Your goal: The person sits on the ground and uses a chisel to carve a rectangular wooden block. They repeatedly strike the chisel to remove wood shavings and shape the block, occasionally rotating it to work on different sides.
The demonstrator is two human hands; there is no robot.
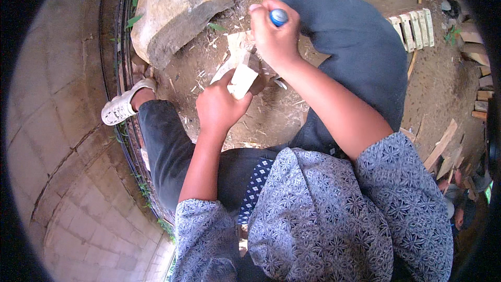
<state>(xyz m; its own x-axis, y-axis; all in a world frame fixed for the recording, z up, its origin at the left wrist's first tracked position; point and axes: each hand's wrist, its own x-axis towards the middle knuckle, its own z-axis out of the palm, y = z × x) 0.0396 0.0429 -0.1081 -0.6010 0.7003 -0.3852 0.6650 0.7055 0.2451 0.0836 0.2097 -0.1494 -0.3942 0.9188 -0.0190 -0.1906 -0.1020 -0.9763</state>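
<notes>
My left hand (222, 105) is wrapped around a small pale wood block (243, 80), holding it upright between my legs. Its cut top face is bright. Above and to the right, my right hand (276, 36) is closed in a fist on a blue-handled tool (279, 17). Only the rounded, silver-capped end of the handle shows; my fist hides the rest, so I cannot tell the tool's kind. Another piece of light wood (239, 42) lies beyond the block, partly covered by my hands.
A large pale rock (177, 13) sits at the far left. Wood shavings (180, 81) litter the dirt. A stack of slatted wood pieces (415, 28) stands at the far right, with loose offcuts (442, 143) nearer. A block wall (68, 141) and dark cables run along the left.
</notes>
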